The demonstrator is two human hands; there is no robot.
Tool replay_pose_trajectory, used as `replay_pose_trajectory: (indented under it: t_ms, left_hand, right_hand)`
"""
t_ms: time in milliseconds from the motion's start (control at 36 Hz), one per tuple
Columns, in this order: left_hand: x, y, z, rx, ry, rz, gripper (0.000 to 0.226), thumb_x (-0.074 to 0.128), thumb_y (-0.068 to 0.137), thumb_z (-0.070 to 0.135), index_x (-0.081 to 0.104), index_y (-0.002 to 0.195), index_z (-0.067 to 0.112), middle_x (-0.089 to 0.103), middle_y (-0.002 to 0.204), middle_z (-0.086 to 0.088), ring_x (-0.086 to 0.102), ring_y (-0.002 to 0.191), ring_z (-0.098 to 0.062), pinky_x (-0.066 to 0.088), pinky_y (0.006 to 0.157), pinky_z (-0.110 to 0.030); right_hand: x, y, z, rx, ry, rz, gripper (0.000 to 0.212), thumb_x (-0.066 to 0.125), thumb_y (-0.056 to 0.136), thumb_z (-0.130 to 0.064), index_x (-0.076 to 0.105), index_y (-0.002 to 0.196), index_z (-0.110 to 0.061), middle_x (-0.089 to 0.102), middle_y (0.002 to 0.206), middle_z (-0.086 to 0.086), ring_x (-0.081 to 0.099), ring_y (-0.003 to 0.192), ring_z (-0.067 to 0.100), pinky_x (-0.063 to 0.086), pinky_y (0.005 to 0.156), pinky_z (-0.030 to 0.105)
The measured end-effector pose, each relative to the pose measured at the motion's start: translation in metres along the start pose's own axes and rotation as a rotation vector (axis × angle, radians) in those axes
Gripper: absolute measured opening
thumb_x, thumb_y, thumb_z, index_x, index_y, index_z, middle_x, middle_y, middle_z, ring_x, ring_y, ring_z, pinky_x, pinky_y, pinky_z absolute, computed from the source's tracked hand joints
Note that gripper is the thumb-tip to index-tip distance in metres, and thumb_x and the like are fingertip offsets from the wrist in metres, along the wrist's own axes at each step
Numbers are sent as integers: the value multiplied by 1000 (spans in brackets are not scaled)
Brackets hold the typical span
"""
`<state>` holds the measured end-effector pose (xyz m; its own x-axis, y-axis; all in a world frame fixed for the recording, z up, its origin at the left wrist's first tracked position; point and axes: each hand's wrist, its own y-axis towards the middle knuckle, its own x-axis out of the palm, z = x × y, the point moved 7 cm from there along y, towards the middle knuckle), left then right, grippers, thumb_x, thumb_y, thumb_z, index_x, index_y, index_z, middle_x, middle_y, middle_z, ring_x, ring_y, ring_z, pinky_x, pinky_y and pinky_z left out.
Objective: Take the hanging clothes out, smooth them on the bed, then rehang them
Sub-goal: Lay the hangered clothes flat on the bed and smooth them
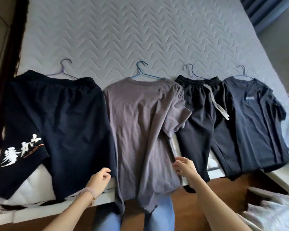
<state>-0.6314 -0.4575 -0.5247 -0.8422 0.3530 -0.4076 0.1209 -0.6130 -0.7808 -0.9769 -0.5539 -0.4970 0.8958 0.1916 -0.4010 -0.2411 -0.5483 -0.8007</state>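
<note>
Already four garments on wire hangers lie on the quilted grey bed (140,30); both hands (100,176) (184,165) pinch the side hems of the grey-purple cotton T-shirt (140,124), mid-row; smoothing underway, rehanging remains

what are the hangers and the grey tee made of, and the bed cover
Hangers, e.g. the blue one: thin wire, likely coated metal, judging by the slim bent hook. Grey tee: soft matte knit, probably cotton jersey, given its limp folds. Bed cover: quilted fabric with stitched wave lines.
</note>
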Motion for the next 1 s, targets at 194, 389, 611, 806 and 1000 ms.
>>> replay_pose_trajectory:
  t_ms: [194, 389, 611, 806, 1000]
  left_hand:
    - [35, 37, 68, 137, 95, 114, 26, 54, 92, 13, 59, 118, 13, 63, 116, -2, 62, 103, -20, 48, 93, -29]
    - [78, 75, 111, 120, 58, 226, 30, 56, 90, 8, 60, 119, 7, 64, 117, -9, 62, 103, -26, 47, 95, -33]
    - [113, 95, 152, 44, 25, 386, 44, 58, 91, 15, 49, 133, 8, 52, 135, -9, 55, 119, -29, 44, 98, -37]
    - [131, 101, 157, -83, 36, 409, 52, 57, 91, 22, 39, 139, 14, 43, 142, -6, 49, 126, -31, 46, 98, -44]
    - [124, 105, 135, -174, -139, 453, 37, 66, 86, 13, 58, 121, 2, 63, 121, -15, 59, 111, -32, 45, 92, -34]
  right_hand:
    - [-44, 62, -25, -56, 61, 14, 33, 57, 83, -10, 58, 115, -12, 66, 96, 8, 60, 81, 18, 48, 69, 28]
    - [-75, 132, -58, -157, 71, 4, 44, 55, 85, -9, 49, 128, -12, 60, 94, -1, 57, 77, 13, 47, 69, 27]
    - [-102, 186, -86, -244, 13, -71, 58, 58, 88, -19, 34, 141, -15, 56, 123, 3, 55, 86, 11, 48, 92, 36]
    - [-84, 207, -102, -236, 68, -183, 56, 62, 87, -20, 39, 138, -13, 57, 111, 0, 55, 98, 15, 48, 89, 31]
    - [-59, 218, -105, -175, 118, -288, 14, 63, 87, -12, 56, 99, -12, 59, 85, -2, 57, 76, 7, 49, 72, 21]
